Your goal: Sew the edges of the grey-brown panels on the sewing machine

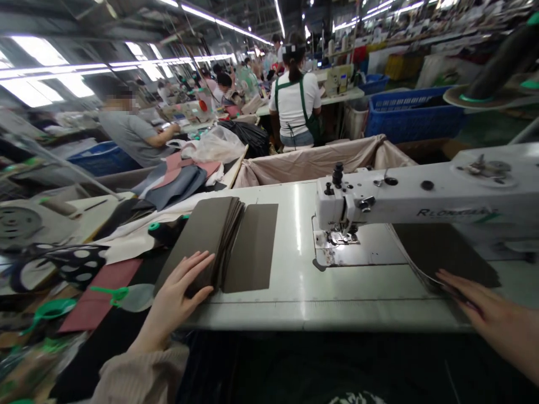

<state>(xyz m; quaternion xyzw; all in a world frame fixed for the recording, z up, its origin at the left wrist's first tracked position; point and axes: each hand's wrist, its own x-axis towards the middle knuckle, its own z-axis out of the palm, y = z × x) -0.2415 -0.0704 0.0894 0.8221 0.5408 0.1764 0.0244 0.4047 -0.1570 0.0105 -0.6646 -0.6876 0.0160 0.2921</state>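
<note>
My left hand [183,292] lies with its fingers spread on a stack of dark olive-brown fabric panels [202,224], at the left of the sewing table. A single flat panel [252,247] of the same colour sticks out from the right side of that stack. My right hand [484,314] is at the near edge of another dark panel pile [446,252], beneath the arm of the white sewing machine [421,196]. A slim dark item shows along its closed fingers; its kind is unclear. The presser foot and needle area [341,235] stands between my hands, with no fabric under it.
Left of the table lie a black thread cone [166,229], pink fabric [101,292] and a green-trimmed clear item [135,296]. Behind the table stands a cloth-lined bin [295,165], and a blue crate [412,115] is farther right. Other people sit working beyond.
</note>
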